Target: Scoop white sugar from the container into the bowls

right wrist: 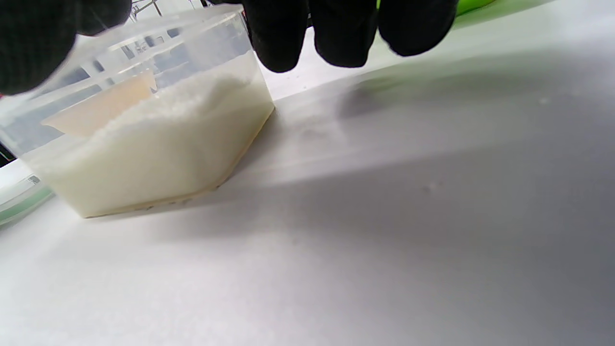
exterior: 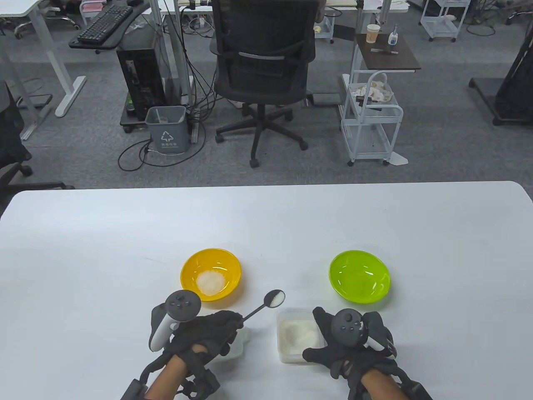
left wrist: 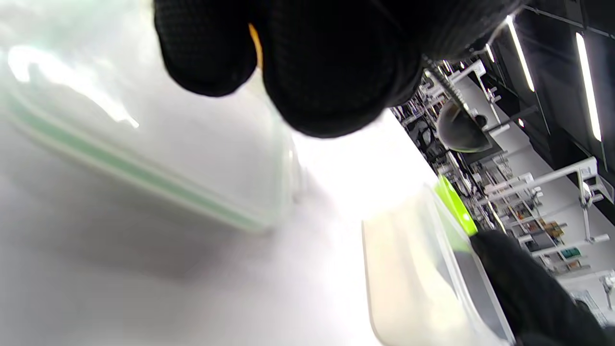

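two bowls: orange bowl (exterior: 211, 273) with a small heap of white sugar (exterior: 211, 281); green bowl (exterior: 359, 276) with nothing seen in it, well apart to the right
table view, spoon (exterior: 262, 306): long axis slants from the left hand (exterior: 207, 333) up and right; its round head, holding white sugar, is off the table between the orange bowl and the container (exterior: 299, 334)
table view, left hand: fingers closed on the spoon's handle end
table view, right hand (exterior: 348, 343): fingers spread, resting against the container's right side
table view, container: clear, square, holds sugar; clear lid (exterior: 241, 342) partly under the left hand
left wrist view: gloved fingers (left wrist: 331, 72) curled together; green-edged lid (left wrist: 144, 158) on the table (left wrist: 144, 298), container (left wrist: 418, 278) to its right, blurred
right wrist view: fingertips (right wrist: 343, 33) apart, by the container (right wrist: 144, 129); whether they press it i cannot tell; sugar banked high inside
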A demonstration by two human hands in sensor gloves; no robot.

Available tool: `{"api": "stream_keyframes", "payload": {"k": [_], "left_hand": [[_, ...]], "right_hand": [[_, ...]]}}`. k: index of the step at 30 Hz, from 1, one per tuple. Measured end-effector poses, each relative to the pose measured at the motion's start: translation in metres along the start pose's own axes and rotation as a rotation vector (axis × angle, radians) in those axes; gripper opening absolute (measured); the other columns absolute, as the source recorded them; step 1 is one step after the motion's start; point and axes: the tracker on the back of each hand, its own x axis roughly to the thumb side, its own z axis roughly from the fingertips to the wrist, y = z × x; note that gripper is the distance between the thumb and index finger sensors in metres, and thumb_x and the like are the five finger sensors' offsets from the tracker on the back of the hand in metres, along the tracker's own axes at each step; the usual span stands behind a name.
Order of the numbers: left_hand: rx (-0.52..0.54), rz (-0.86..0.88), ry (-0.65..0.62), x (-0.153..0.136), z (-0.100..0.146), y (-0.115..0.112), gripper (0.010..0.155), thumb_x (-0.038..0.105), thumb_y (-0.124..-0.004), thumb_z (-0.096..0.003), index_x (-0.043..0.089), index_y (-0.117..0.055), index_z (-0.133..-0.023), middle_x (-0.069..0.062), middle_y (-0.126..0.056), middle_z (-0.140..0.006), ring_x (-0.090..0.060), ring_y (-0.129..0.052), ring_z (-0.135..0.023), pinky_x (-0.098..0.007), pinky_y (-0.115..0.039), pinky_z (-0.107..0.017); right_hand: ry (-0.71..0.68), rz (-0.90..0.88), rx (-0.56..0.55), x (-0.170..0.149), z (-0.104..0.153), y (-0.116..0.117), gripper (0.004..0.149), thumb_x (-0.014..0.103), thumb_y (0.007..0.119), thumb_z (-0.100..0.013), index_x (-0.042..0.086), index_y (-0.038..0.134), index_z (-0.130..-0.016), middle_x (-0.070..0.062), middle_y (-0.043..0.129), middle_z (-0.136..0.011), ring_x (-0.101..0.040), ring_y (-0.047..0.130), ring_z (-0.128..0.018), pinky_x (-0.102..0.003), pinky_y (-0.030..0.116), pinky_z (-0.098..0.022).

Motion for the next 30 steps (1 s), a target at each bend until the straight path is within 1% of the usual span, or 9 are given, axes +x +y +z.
{"api": "stream_keyframes", "payload": {"k": [4,8,13,18,21,26,28,30], "left_hand": [[0.063,0.074,0.037,-0.016,0.003,0.022,0.050,0.048,-0.073,-0.0447,0.036,-0.077,-0.093,0.015,-0.094,-0.071,-0.002,-0.102,-0.039,-0.039,-0.084,-0.053],[0.154,0.125,0.081,-0.031,0.008,0.043,0.051,0.048,-0.074,-0.0443,0.036,-0.077,-0.094,0.015,-0.094,-0.071,-0.002,-0.102,-0.039,-0.038,-0.084,-0.053],[0.224,0.147,0.138,-0.043,0.011,0.055,0.051,0.045,-0.074,-0.0447,0.035,-0.075,-0.095,0.014,-0.093,-0.074,-0.003,-0.102,-0.041,-0.039,-0.084,-0.053],[0.264,0.123,0.183,-0.046,0.012,0.059,0.054,0.041,-0.076,-0.0449,0.034,-0.072,-0.098,0.012,-0.089,-0.080,-0.003,-0.101,-0.044,-0.040,-0.083,-0.055],[0.334,0.042,0.219,-0.042,0.014,0.060,0.055,0.039,-0.077,-0.0447,0.036,-0.071,-0.099,0.011,-0.088,-0.085,-0.004,-0.101,-0.046,-0.041,-0.082,-0.056],[0.449,-0.145,0.261,-0.031,0.018,0.057,0.055,0.038,-0.078,-0.0443,0.041,-0.071,-0.099,0.011,-0.087,-0.087,-0.005,-0.101,-0.049,-0.041,-0.081,-0.058],[0.512,-0.253,0.269,-0.025,0.019,0.055,0.054,0.038,-0.079,-0.0442,0.044,-0.072,-0.098,0.011,-0.086,-0.088,-0.006,-0.101,-0.050,-0.042,-0.080,-0.059],[0.589,-0.422,0.270,-0.017,0.021,0.053,0.054,0.038,-0.079,-0.0441,0.046,-0.072,-0.097,0.011,-0.086,-0.089,-0.006,-0.100,-0.052,-0.043,-0.079,-0.060]], "right_hand": [[-0.001,-0.003,0.002,0.000,0.000,0.000,0.096,0.073,0.074,-0.039,0.032,0.023,-0.109,-0.007,0.045,-0.118,-0.039,0.051,-0.109,-0.056,0.052,-0.076],[-0.001,-0.004,0.002,0.000,0.000,0.000,0.096,0.073,0.074,-0.039,0.032,0.023,-0.109,-0.007,0.045,-0.118,-0.039,0.051,-0.109,-0.056,0.052,-0.076],[0.000,-0.007,0.002,-0.001,0.000,0.000,0.096,0.073,0.074,-0.039,0.032,0.023,-0.109,-0.007,0.045,-0.118,-0.039,0.051,-0.109,-0.056,0.052,-0.076],[0.000,-0.010,0.004,-0.001,0.000,0.000,0.096,0.073,0.074,-0.039,0.032,0.023,-0.109,-0.007,0.045,-0.118,-0.039,0.051,-0.109,-0.056,0.052,-0.076],[0.000,-0.010,0.004,-0.001,0.000,0.000,0.096,0.073,0.074,-0.039,0.032,0.023,-0.109,-0.007,0.044,-0.118,-0.039,0.051,-0.109,-0.056,0.052,-0.076],[-0.001,-0.011,0.004,-0.001,0.000,0.000,0.096,0.073,0.074,-0.039,0.032,0.023,-0.109,-0.007,0.045,-0.118,-0.039,0.051,-0.109,-0.056,0.052,-0.076],[-0.001,-0.011,0.004,-0.001,0.000,0.000,0.096,0.073,0.074,-0.039,0.032,0.023,-0.109,-0.007,0.045,-0.118,-0.039,0.051,-0.109,-0.056,0.052,-0.076],[-0.001,-0.011,0.004,-0.001,0.000,0.000,0.096,0.073,0.074,-0.039,0.032,0.023,-0.109,-0.007,0.044,-0.118,-0.039,0.051,-0.109,-0.056,0.052,-0.076]]}}
